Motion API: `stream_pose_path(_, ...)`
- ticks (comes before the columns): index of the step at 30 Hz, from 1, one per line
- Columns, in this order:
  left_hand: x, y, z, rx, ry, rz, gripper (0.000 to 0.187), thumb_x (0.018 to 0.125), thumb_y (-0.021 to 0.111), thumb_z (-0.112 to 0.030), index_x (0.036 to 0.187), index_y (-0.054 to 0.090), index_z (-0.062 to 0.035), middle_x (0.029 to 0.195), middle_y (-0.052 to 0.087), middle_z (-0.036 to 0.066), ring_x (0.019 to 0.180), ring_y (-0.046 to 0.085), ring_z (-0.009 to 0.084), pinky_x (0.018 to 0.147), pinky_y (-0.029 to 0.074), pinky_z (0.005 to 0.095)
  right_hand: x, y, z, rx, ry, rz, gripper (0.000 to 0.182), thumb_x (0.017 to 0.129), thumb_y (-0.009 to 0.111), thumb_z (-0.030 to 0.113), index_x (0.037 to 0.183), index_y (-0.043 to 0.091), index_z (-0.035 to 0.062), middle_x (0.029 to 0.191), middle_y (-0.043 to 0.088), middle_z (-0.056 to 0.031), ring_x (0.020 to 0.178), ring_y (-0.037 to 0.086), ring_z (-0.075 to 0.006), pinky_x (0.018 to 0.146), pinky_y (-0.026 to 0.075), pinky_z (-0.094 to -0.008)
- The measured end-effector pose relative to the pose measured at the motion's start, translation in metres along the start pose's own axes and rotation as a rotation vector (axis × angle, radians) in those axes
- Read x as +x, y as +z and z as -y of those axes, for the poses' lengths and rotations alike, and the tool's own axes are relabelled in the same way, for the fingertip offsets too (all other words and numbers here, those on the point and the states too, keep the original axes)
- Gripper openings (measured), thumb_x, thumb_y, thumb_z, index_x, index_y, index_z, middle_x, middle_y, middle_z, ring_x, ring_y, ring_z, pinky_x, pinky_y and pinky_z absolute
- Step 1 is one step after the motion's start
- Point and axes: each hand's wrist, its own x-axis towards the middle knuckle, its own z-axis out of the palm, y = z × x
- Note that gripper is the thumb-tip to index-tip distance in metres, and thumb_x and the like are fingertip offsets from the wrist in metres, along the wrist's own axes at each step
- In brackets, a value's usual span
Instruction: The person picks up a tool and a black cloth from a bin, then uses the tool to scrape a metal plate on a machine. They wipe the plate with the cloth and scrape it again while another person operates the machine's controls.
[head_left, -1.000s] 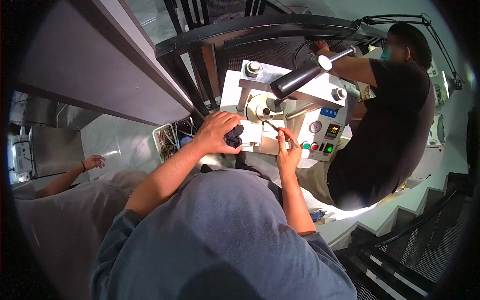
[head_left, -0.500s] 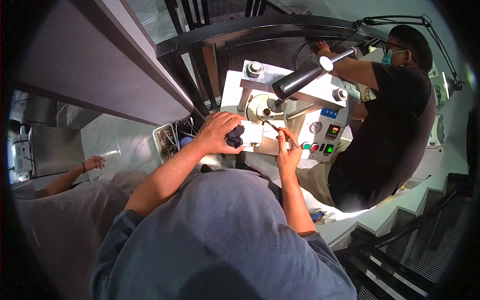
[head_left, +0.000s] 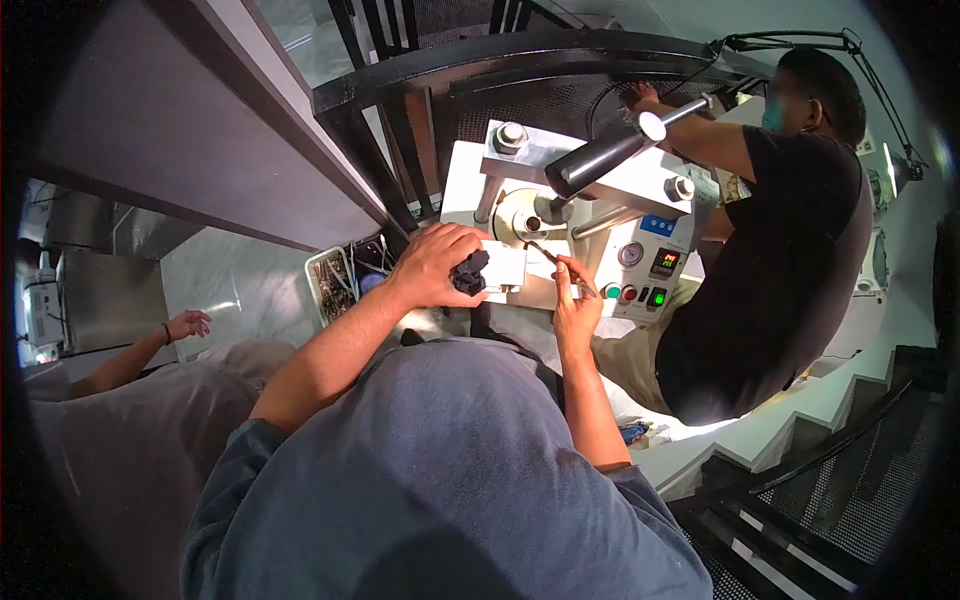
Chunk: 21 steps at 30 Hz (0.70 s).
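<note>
My left hand [head_left: 432, 262] is curled round a dark, lumpy, knob-like piece [head_left: 469, 273] at the near side of a white block [head_left: 507, 266]. Whether it also grips the block is hidden. With pinched fingers, my right hand [head_left: 577, 312] holds a slim dark pen-like tool [head_left: 545, 252]. The tool's tip points at the lower edge of a round pale plate [head_left: 512, 222] on the machine [head_left: 462, 190]; contact cannot be made out. A small metal cup-like part [head_left: 533, 224] sits on that plate.
Over the plate, a black cylinder [head_left: 598, 163] slants across a metal crossbar [head_left: 640, 182]. A control panel [head_left: 648, 270] with lit buttons is at right. A co-worker in black [head_left: 770, 260] sits beyond it; another person's hand [head_left: 188, 325] shows at left, near a bin [head_left: 328, 280].
</note>
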Motion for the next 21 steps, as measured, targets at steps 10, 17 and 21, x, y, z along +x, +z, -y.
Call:
stream_pose_path(10,0.0003,-0.0014,-0.0001,-0.008,-0.006,0.003,0.053,0.065,0.088,-0.033,0.104,0.059,-0.0098,0.12,0.067,0.004,0.108,0.064,0.0273,0.097,0.049,0.0426,-0.0001,-0.0001,0.0087,0.014,0.034,0.012,0.023,0.103,0.068,0.019,0.118,0.073,0.0013,0.101,0.073,-0.0067,0.091,0.068,-0.0135,0.082,0.053,-0.0281)
stream_pose_path(17,-0.0021,0.0008,0.0052,-0.01,0.01,0.019,0.056,0.065,0.087,-0.033,0.107,0.06,-0.008,0.121,0.066,0.007,0.112,0.064,0.0285,0.098,0.049,0.0431,-0.0001,0.0002,0.0059,-0.012,0.039,-0.012,0.022,0.101,0.071,0.02,0.116,0.075,0.004,0.105,0.074,-0.0066,0.09,0.065,-0.0137,0.085,0.052,-0.0298)
stream_pose_path(21,-0.0044,0.0054,0.0073,-0.002,-0.001,0.009,0.059,0.066,0.087,-0.036,0.111,0.061,-0.0079,0.123,0.065,0.008,0.115,0.063,0.0285,0.1,0.048,0.0429,-0.0013,0.0023,0.0055,0.039,0.048,-0.022,0.023,0.102,0.069,0.02,0.116,0.075,0.0019,0.098,0.073,-0.0064,0.088,0.064,-0.0125,0.083,0.051,-0.0296)
